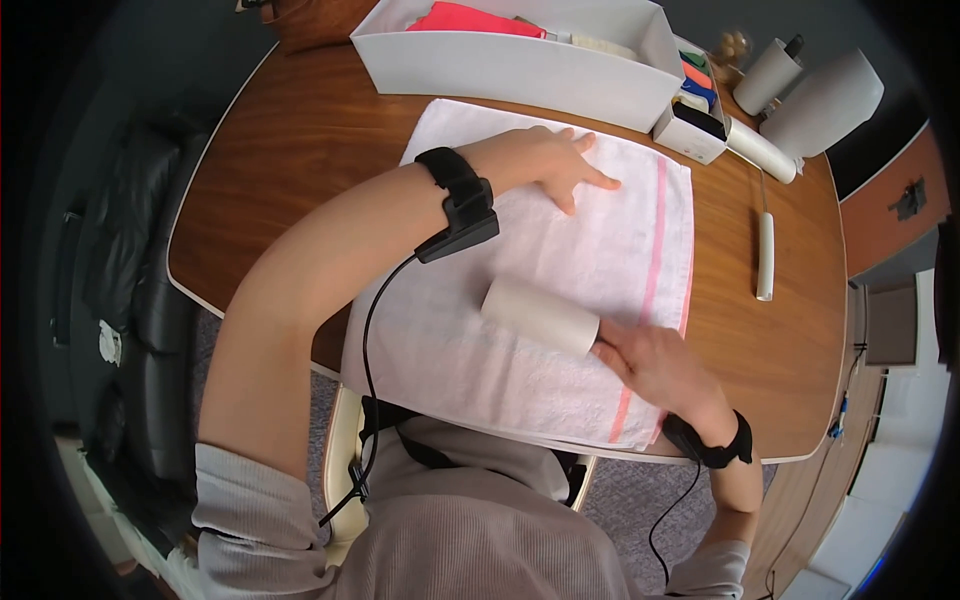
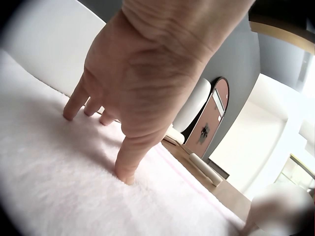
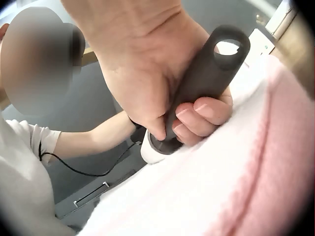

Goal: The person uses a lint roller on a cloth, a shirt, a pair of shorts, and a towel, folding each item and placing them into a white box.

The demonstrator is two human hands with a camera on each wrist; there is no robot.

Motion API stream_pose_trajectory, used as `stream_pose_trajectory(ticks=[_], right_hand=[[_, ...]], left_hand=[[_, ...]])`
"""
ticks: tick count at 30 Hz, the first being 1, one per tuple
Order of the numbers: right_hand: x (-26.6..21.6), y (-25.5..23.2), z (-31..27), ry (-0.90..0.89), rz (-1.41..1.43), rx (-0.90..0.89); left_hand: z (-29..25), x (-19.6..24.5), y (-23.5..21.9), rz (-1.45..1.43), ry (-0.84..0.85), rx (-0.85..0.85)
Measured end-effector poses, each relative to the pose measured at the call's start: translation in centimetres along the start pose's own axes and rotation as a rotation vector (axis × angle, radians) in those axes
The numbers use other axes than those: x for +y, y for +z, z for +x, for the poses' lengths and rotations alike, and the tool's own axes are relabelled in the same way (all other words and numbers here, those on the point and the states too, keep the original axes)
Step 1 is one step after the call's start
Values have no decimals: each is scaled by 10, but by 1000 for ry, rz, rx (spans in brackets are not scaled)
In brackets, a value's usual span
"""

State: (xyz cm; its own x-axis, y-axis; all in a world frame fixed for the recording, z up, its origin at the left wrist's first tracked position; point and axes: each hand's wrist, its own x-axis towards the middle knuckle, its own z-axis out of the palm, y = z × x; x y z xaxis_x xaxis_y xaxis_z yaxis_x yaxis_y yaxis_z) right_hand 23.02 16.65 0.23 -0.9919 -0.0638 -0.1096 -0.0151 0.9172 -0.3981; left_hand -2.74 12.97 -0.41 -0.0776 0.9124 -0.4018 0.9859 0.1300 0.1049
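A pale pink towel with pink stripes lies spread on the wooden table. My right hand grips a lint roller by its dark handle, fingers curled round it. The white roll lies against the towel's near part. My left hand rests on the far part of the towel, fingers spread. Its fingertips press into the pile in the left wrist view, with nothing held.
A long white box with a red cloth stands at the back. Beside it sits a small white box of colourful items. A white roll on a thin rod with a white handle lies at right, near paper rolls.
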Motion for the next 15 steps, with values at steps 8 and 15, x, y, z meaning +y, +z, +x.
stream_pose_trajectory(ticks=[8, 15], right_hand=[[-36, -4, -25, -114, 328, -485], [24, -26, -47, 245, 313, 54]], left_hand=[[-6, 0, 2, 2, 8, 60], [-25, 34, 17, -90, 134, 137]])
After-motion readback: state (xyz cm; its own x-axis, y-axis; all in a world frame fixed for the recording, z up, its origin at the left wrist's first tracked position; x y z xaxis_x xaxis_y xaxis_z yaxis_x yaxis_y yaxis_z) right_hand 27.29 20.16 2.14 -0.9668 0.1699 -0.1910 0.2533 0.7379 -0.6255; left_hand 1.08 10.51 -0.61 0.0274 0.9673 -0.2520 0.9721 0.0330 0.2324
